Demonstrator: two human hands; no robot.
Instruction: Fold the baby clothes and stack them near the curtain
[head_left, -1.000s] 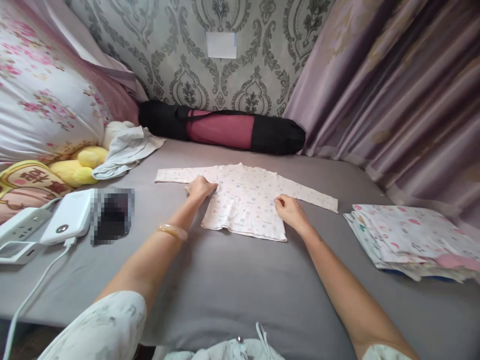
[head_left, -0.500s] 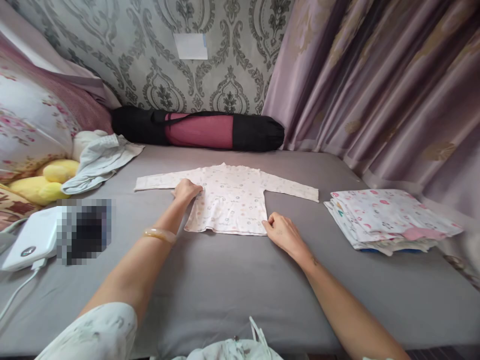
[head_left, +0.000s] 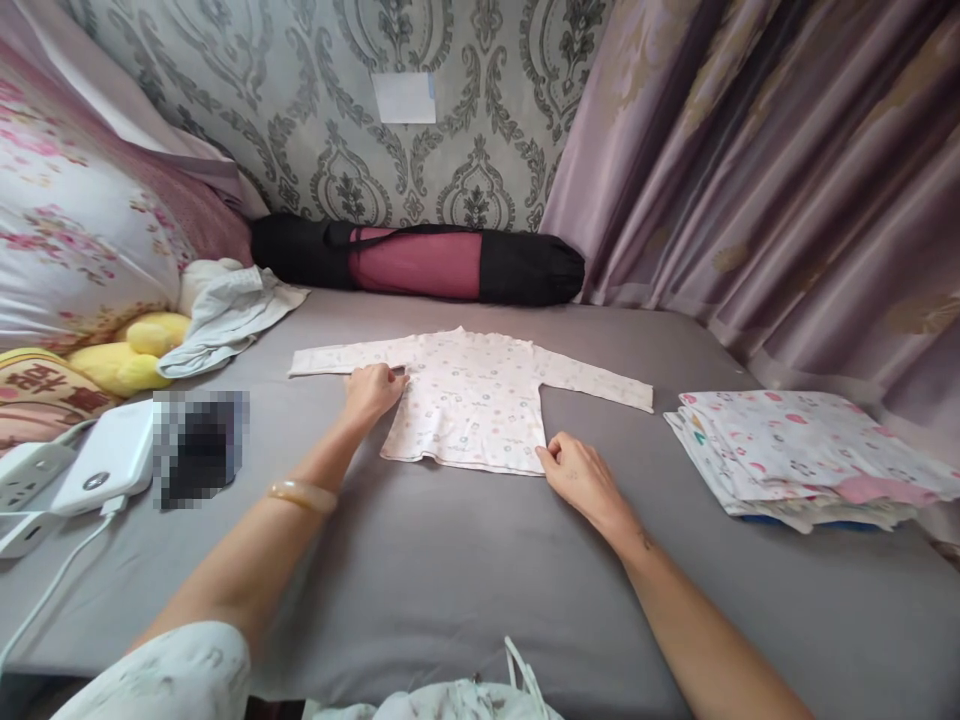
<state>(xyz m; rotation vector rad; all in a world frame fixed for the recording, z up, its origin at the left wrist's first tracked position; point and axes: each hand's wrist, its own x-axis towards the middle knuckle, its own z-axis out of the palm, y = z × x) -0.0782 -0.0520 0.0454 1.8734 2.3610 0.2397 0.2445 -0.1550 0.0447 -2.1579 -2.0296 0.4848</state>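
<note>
A small long-sleeved shirt [head_left: 472, 410], pale pink with a fine print, lies spread flat with both sleeves out to the sides. My left hand [head_left: 373, 392] pinches its left side edge just below the sleeve, fingers curled. At the bottom right corner of the hem, my right hand [head_left: 583, 478] holds the fabric between thumb and forefinger. A light bangle [head_left: 304, 494] circles my left wrist.
Folded printed clothes [head_left: 802, 450] are stacked on the right. A white power bank [head_left: 105, 460] with a cable, a blurred dark object [head_left: 201, 450] and a yellow plush [head_left: 124, 355] sit left. A black and red rolled bag [head_left: 416, 262] lies along the wall.
The view has turned slightly left, so everything appears shifted right. My left hand sits a touch further left against the shirt's side; my right hand stays at the hem corner.
</note>
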